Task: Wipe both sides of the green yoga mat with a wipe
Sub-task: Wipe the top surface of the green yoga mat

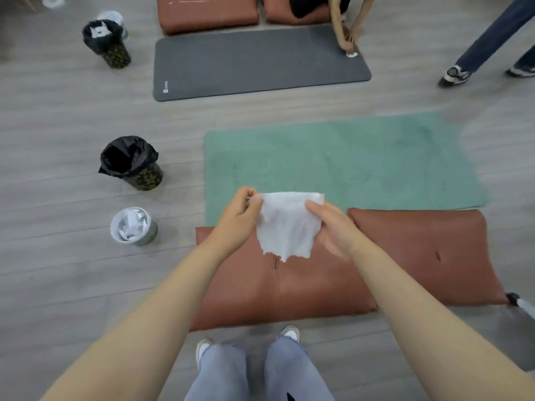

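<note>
The green yoga mat (362, 160) lies flat on the floor ahead of me, its near edge tucked against two brown cushions. I hold a white wipe (286, 224) spread in the air above the near-left part of the mat and the left cushion. My left hand (238, 218) pinches its upper left corner. My right hand (333, 224) pinches its upper right edge. The wipe hangs down loosely between them, apart from the mat.
Two brown cushions (419, 256) lie between my feet and the mat. To the left stand a bin lined with a black bag (131, 163) and a tub of wipes (133, 227). Farther off, another person's hands wipe a grey mat (254, 62); a third person's legs are at top right.
</note>
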`<state>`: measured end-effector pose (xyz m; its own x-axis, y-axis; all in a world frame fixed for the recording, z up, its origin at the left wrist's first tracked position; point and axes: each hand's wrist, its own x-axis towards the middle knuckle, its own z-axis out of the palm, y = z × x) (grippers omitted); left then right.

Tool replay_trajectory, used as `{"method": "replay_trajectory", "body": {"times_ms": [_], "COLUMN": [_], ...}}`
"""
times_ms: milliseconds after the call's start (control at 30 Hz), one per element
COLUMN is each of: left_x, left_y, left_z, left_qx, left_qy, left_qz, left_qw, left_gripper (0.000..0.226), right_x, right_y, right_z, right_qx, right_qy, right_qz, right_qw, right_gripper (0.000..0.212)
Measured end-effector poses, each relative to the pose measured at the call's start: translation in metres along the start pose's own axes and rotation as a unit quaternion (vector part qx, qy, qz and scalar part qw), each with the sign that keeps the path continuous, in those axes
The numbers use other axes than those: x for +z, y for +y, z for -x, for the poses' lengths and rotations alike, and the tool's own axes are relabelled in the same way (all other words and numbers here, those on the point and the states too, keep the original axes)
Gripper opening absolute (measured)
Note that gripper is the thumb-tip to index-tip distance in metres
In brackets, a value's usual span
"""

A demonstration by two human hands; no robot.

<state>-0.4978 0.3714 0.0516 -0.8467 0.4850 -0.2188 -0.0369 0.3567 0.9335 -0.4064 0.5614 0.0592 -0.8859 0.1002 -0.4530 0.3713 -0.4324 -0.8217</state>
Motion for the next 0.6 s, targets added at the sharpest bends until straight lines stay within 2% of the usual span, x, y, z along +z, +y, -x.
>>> {"method": "replay_trajectory", "body": {"times_ms": [100,133,200,300,333,400,433,533,600], "left_x": [0.013,0.015,0.018,0.02,0.02,0.024,0.027,0.032,0.032], "left_y": [-0.001,-0.004,-0.01,-0.023,-0.029,-0.044,-0.052,-0.075,-0.089], "left_z": [0.002,0.003,0.004,0.006,0.008,0.011,0.012,0.01,0.001], "left_qx": [-0.072,-0.095,-0.167,-0.248,-0.253,-0.252,-0.252,-0.238,-0.218], "left_qy": [0.048,0.068,0.087,-0.01,-0.05,-0.085,-0.072,0.021,0.058], "left_qz": [0.039,0.055,0.132,0.295,0.294,0.26,0.252,0.229,0.197], "left_qw": [0.995,0.992,0.973,0.923,0.92,0.928,0.932,0.944,0.954], "left_gripper": [0.02,0.02,0.022,0.045,0.048,0.033,0.025,0.043,0.044], "right_x": [-0.006,-0.007,-0.008,-0.007,-0.008,-0.013,-0.016,-0.024,-0.033], "right_y": [0.013,0.019,0.027,0.032,0.034,0.039,0.042,0.055,0.069], "right_z": [0.0,-0.001,-0.006,-0.013,-0.016,-0.025,-0.029,-0.042,-0.057], "right_qx": [0.036,0.035,0.032,0.031,0.035,0.045,0.049,0.088,0.122], "right_qy": [-0.047,-0.036,0.0,0.033,0.04,0.052,0.057,0.052,0.026], "right_qz": [0.089,0.122,0.114,0.044,0.028,0.018,0.021,0.028,0.04], "right_qw": [0.994,0.991,0.993,0.998,0.998,0.997,0.997,0.994,0.991], "right_gripper": [0.03,0.025,0.02,0.017,0.017,0.019,0.02,0.023,0.031]}}
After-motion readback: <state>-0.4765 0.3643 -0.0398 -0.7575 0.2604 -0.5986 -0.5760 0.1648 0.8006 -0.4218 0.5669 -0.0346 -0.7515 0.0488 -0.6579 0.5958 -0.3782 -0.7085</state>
